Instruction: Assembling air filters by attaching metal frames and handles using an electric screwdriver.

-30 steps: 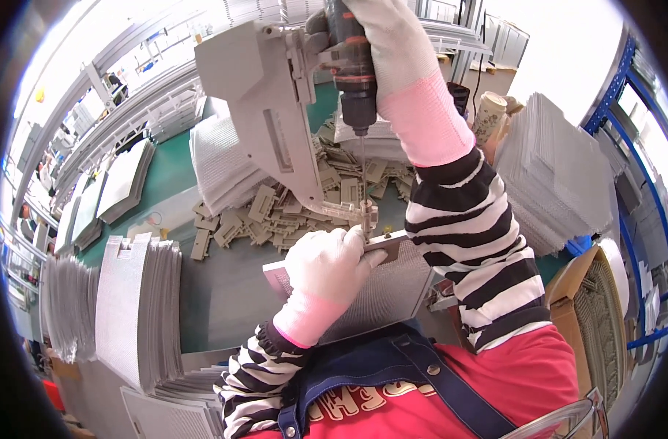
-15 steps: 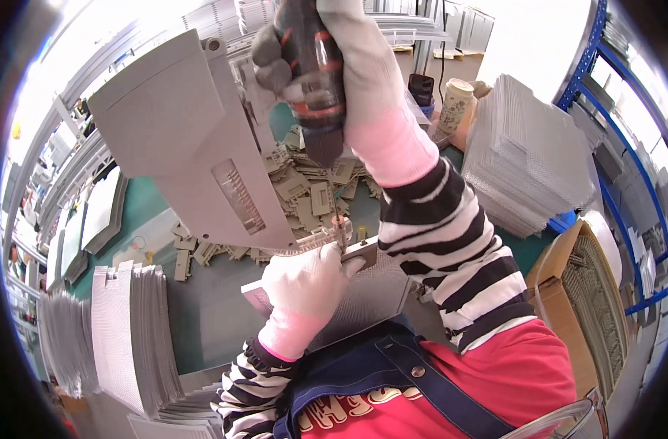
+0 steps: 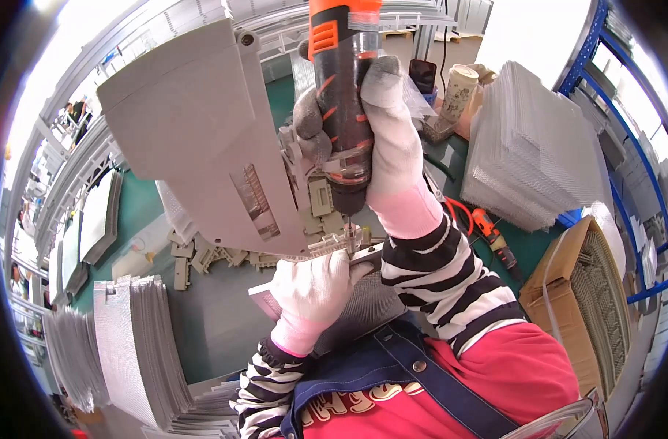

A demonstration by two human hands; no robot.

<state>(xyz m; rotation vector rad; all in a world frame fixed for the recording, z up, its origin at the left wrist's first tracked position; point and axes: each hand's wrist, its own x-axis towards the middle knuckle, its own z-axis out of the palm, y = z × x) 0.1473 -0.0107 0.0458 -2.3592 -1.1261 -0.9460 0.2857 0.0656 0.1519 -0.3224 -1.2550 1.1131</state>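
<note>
My right hand (image 3: 394,139), in a white glove with grey fingertips, is wrapped round a black and orange power screwdriver (image 3: 341,95). The screwdriver points down, and its bit (image 3: 349,228) meets the top edge of a grey mesh panel (image 3: 367,306). Beside the bit, my gloved left hand (image 3: 313,284) is closed on that edge, its thumb lying along it. A pale plastic strip (image 3: 323,244) sits at the edge behind the left hand, partly hidden. Just beyond, a large grey housing with a slotted window (image 3: 202,132) stands over the bench.
Several beige plastic clips (image 3: 321,197) lie heaped behind the panel. Stacks of mesh panels stand at the left (image 3: 133,344) and the right (image 3: 528,146). A second power screwdriver (image 3: 495,238), an open carton (image 3: 568,293) and a patterned cup (image 3: 460,91) are on my right.
The screwdriver and my right hand have come down, bringing the chuck closer to the panel edge. My left hand keeps its hold. The view has shifted, showing the second screwdriver at the right.
</note>
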